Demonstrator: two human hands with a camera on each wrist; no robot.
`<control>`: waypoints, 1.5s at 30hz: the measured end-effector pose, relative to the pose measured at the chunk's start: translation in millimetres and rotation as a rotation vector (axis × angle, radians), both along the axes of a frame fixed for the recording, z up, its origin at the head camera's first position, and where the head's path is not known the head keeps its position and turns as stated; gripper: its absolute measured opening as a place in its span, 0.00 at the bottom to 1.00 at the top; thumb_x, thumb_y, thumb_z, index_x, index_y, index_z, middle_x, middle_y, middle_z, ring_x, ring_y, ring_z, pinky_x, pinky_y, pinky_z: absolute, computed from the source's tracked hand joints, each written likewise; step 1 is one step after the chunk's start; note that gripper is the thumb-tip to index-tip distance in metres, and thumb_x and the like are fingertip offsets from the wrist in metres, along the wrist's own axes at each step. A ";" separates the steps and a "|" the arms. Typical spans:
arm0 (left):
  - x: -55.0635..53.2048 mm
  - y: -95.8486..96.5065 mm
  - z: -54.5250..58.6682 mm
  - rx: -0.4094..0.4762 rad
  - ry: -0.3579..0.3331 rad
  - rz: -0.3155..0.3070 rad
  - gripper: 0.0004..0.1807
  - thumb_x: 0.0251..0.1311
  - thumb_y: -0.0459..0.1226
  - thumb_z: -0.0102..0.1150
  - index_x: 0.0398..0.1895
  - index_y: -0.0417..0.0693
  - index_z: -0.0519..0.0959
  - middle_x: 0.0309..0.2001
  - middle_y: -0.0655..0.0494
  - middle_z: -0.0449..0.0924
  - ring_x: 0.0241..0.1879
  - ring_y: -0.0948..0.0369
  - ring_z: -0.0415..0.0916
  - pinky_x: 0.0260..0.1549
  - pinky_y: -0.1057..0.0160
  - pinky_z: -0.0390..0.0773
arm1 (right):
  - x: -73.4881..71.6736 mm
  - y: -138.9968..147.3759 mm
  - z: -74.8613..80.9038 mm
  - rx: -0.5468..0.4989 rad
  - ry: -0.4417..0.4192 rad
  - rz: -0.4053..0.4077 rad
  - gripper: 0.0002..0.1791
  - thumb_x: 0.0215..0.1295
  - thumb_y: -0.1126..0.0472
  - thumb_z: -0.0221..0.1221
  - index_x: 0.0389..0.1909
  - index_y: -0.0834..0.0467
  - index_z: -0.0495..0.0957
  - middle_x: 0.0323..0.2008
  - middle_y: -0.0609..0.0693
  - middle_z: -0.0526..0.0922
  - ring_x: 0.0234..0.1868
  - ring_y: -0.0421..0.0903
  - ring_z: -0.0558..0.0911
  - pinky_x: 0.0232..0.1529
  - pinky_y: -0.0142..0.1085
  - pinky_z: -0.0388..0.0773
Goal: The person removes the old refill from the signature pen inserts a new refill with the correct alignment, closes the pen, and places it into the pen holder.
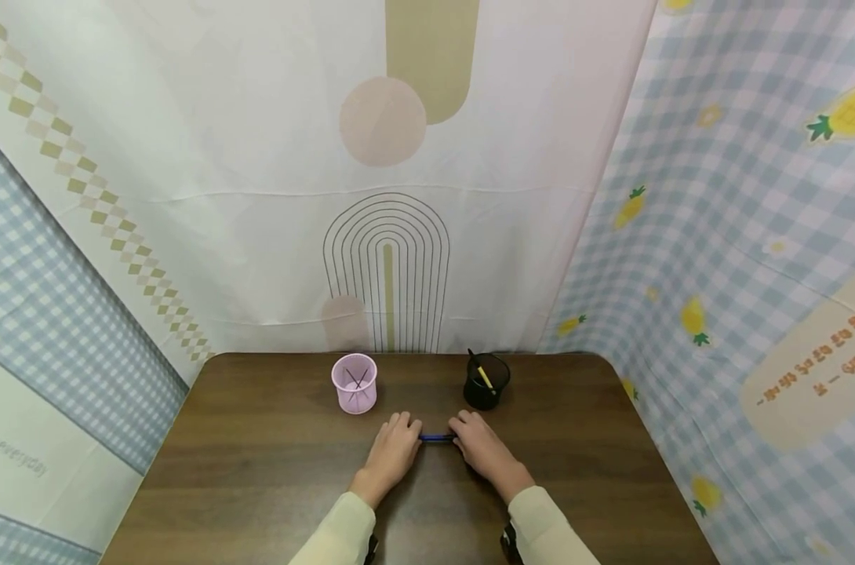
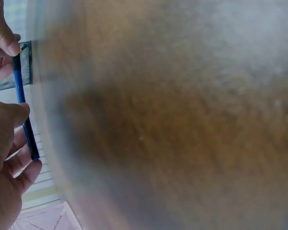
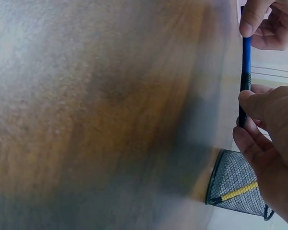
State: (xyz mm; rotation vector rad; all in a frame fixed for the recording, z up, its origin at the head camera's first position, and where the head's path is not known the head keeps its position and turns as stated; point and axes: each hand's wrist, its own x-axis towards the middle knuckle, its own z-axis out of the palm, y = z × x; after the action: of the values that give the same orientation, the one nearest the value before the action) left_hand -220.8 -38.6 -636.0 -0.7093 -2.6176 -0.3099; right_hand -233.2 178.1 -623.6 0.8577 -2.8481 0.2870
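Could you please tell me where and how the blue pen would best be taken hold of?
Probably by its middle, pinched from above: the slim blue pen runs crosswise between the left hand and right hand, which grip it toward either end, leaving the straight middle stretch bare.

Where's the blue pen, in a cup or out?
Out. The left hand and right hand hold the blue pen between them, nearer than the pink cup and black cup.

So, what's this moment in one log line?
left hand: grips blue pen; right hand: grips same pen; beyond: pink cup, black cup
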 end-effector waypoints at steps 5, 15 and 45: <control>-1.4 0.1 2.8 0.026 0.052 -0.028 0.12 0.55 0.38 0.74 0.36 0.48 0.78 0.36 0.52 0.75 0.37 0.52 0.75 0.33 0.56 0.73 | 3.1 2.5 10.3 -0.026 0.000 -0.015 0.09 0.64 0.64 0.69 0.39 0.52 0.79 0.38 0.45 0.77 0.39 0.45 0.76 0.42 0.38 0.78; -5.2 2.4 20.5 0.049 0.201 -0.084 0.12 0.52 0.36 0.74 0.32 0.48 0.77 0.32 0.54 0.73 0.33 0.54 0.73 0.28 0.59 0.70 | 4.2 8.6 29.8 -0.091 0.118 0.022 0.11 0.60 0.67 0.72 0.39 0.52 0.81 0.37 0.44 0.78 0.38 0.44 0.75 0.41 0.37 0.79; 8.3 -1.1 106.5 0.118 0.301 -0.149 0.03 0.62 0.35 0.64 0.35 0.47 0.79 0.34 0.54 0.74 0.34 0.54 0.71 0.30 0.59 0.71 | 23.7 13.9 111.0 -0.267 0.259 0.089 0.13 0.58 0.69 0.72 0.41 0.53 0.83 0.41 0.45 0.81 0.41 0.45 0.77 0.43 0.40 0.79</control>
State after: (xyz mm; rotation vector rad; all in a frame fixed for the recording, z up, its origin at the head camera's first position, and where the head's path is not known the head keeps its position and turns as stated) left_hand -212.5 -39.6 -529.5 -0.8409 -2.2498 -0.3665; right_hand -209.5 192.0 -512.6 0.8946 -2.4682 0.5131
